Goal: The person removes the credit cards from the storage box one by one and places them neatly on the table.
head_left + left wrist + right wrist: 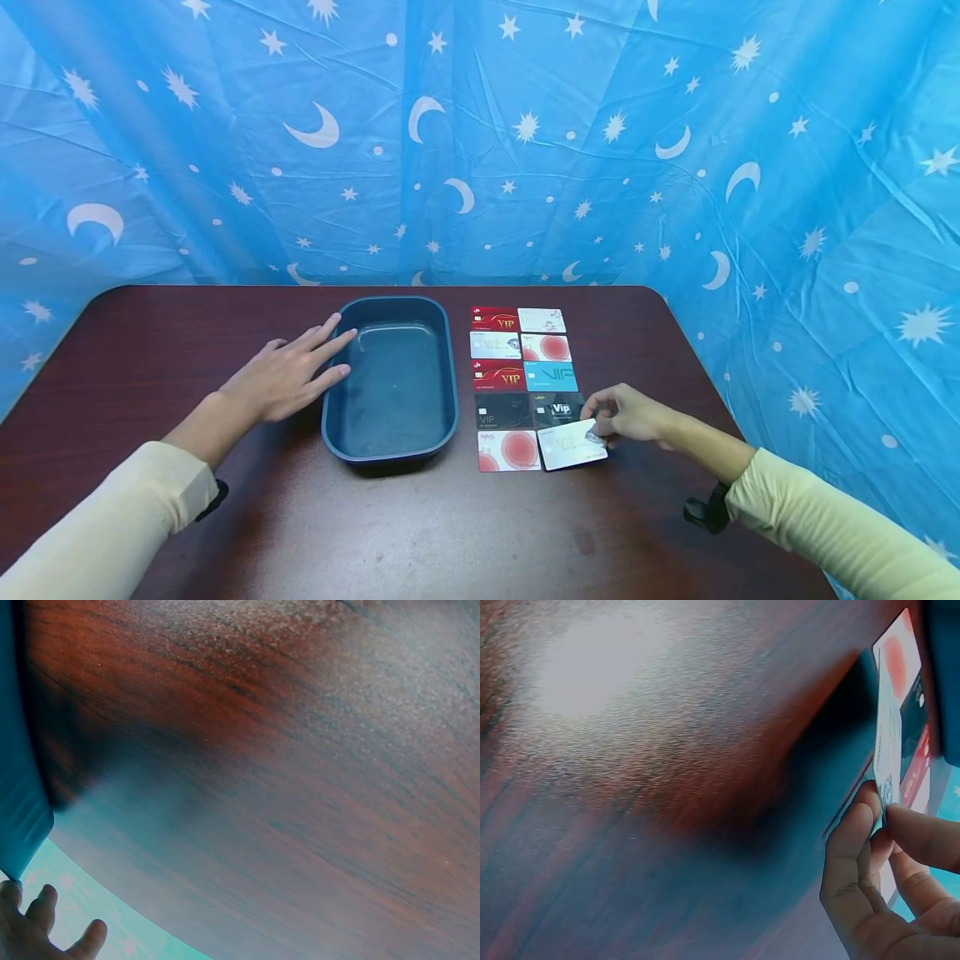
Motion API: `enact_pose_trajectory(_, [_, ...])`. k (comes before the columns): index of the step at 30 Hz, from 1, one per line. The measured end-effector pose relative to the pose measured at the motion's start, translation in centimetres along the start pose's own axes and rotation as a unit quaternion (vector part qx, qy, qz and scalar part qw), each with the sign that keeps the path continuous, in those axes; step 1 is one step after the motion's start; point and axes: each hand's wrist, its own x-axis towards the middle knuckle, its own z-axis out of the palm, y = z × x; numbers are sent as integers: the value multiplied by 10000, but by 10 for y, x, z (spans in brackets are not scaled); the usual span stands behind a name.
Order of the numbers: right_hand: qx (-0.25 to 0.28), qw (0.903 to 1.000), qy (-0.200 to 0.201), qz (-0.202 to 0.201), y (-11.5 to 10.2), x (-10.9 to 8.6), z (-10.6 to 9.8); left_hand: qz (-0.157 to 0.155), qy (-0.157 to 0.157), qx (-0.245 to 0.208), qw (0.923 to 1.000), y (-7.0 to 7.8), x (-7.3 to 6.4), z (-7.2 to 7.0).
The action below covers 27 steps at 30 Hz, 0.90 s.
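A white VIP card [570, 445] is pinched by its right edge between the thumb and fingers of my right hand [626, 412]. In the right wrist view that card [887, 735] stands tilted up off the table. To its left lies a white card with red circles [510, 451]; just behind are a black Vip card [557, 409] and a dark grey VIP card [503, 412]. My left hand [288, 371] has its fingers spread over the left rim of a dark blue tray [390, 383]. The left wrist view catches only part of the left hand [45, 930] beside the tray.
More cards lie in two columns farther back, among them a light blue VIP card [551, 377], a red VIP card [498, 376] and a white card [542, 320]. The dark wooden table [465, 533] ends at a blue star-and-moon curtain [480, 167].
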Motion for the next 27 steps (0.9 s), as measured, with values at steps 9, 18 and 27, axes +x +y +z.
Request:
enact_pose_trajectory(9, [119, 9998, -1, -165, 12, 4, 6, -27, -10, -20, 10000, -1, -1, 1])
enact_pose_trajectory(18, [-6, 9999, 161, -17, 16, 4, 11, -25, -13, -11, 10000, -1, 0, 1])
enact_pose_trajectory(27, [107, 9999, 40, 117, 17, 1, 12, -21, -29, 1, 10000, -1, 0, 0])
